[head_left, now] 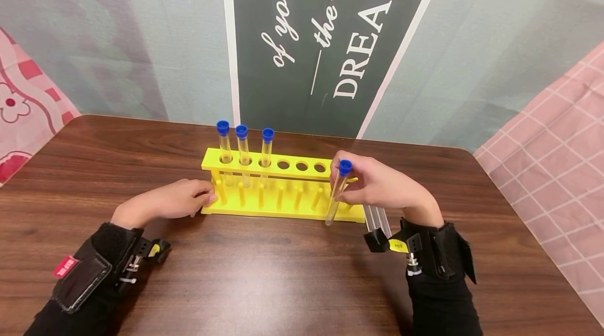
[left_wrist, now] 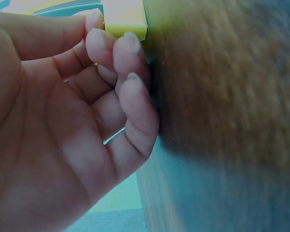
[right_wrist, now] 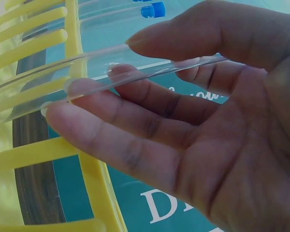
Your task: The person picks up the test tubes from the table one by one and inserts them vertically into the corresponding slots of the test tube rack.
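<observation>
A yellow test tube rack [head_left: 264, 213] stands on the table, three blue-capped test tubes [head_left: 243, 147] upright in its leftmost holes. At the rack's left end, my left hand [head_left: 176, 199] pinches the base's corner; in the left wrist view the thumb and fingertips meet at the yellow edge [left_wrist: 125, 30]. My right hand [head_left: 373, 181] holds another test tube [head_left: 334, 202] with a blue cap, slightly tilted, in front of the rack's right part. Seen from the right wrist, the clear tube [right_wrist: 101, 77] passes between thumb and fingers. The hand hides the rack's upper right end.
More clear tubes [head_left: 377, 218] show beneath the right wrist, partly hidden by the wrist camera. The brown wooden table [head_left: 283, 283] ends at the back against a cloth backdrop [head_left: 189, 37] with lettering. Several open holes [head_left: 302, 166] show in the rack's top bar.
</observation>
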`<state>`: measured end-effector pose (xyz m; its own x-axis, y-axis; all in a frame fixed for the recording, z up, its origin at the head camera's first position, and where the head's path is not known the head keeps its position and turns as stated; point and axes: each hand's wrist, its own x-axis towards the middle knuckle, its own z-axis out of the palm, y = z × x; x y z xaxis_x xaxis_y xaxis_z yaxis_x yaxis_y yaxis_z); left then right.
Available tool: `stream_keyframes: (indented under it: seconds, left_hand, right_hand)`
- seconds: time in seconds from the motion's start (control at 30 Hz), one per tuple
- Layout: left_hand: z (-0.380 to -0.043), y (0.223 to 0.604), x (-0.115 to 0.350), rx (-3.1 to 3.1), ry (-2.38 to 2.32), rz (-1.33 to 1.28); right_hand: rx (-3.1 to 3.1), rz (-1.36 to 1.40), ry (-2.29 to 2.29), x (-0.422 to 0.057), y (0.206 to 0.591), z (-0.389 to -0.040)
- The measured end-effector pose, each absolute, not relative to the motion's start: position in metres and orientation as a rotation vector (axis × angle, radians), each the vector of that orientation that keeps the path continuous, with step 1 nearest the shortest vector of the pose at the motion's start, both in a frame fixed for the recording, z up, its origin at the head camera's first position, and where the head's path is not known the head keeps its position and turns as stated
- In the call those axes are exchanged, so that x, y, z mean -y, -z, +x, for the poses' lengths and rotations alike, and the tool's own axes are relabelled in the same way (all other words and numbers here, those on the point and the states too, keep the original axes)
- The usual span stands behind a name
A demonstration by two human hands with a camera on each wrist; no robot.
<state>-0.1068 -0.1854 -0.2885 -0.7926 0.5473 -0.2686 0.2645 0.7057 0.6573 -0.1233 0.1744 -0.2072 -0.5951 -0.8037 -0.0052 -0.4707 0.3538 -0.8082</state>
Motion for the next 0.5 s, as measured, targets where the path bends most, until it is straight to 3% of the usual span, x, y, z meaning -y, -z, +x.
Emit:
stream_keyframes:
  seconds: [0.5]
  left_hand:
    - [-0.1076, 0.2898, 0.1855, -2.461, -0.852, 0.628]
  right_hand:
    - [-2.242, -1.132, 1.083, -0.1657, 0.2017, -0.1170]
